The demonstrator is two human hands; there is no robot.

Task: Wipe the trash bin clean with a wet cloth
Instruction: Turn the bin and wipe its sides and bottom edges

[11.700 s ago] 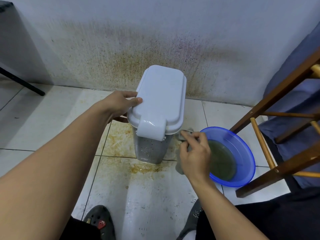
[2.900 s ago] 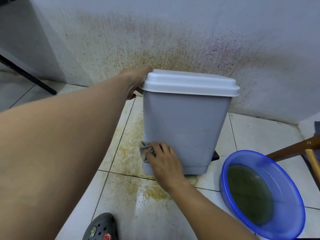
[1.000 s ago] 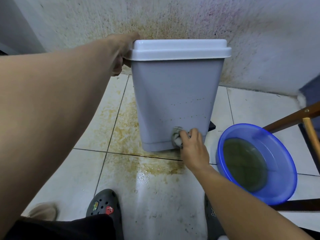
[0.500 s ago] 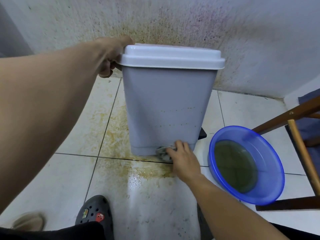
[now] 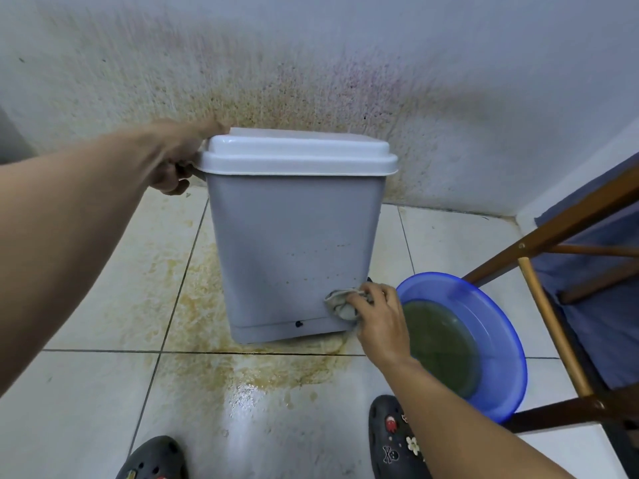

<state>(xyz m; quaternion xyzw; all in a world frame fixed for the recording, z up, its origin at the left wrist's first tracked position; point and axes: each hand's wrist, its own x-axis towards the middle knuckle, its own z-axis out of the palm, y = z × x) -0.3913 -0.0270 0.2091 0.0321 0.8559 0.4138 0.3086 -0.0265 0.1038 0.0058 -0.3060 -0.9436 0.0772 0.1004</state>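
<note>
Grey trash bin (image 5: 290, 257) on the tiled floor (image 5: 86, 392), close to the stained wall (image 5: 311, 81), white lid (image 5: 297, 153) closed. Yellow-brown staining on the tiles around its base. Small dark spot low on the near face, faint specks above it. Wadded grey cloth (image 5: 340, 302) pressed to the near face's lower right corner. Right hand (image 5: 380, 323) clutches the cloth, fingers curled over it. Left hand (image 5: 176, 157) grasps the bin's left end at the lid's edge, fingers tucked under. Blue basin (image 5: 498, 333) of murky greenish water just right of the bin. Wooden chair frame (image 5: 553, 333) beyond it. Two dark clogs (image 5: 394, 440) at bottom edge.
</note>
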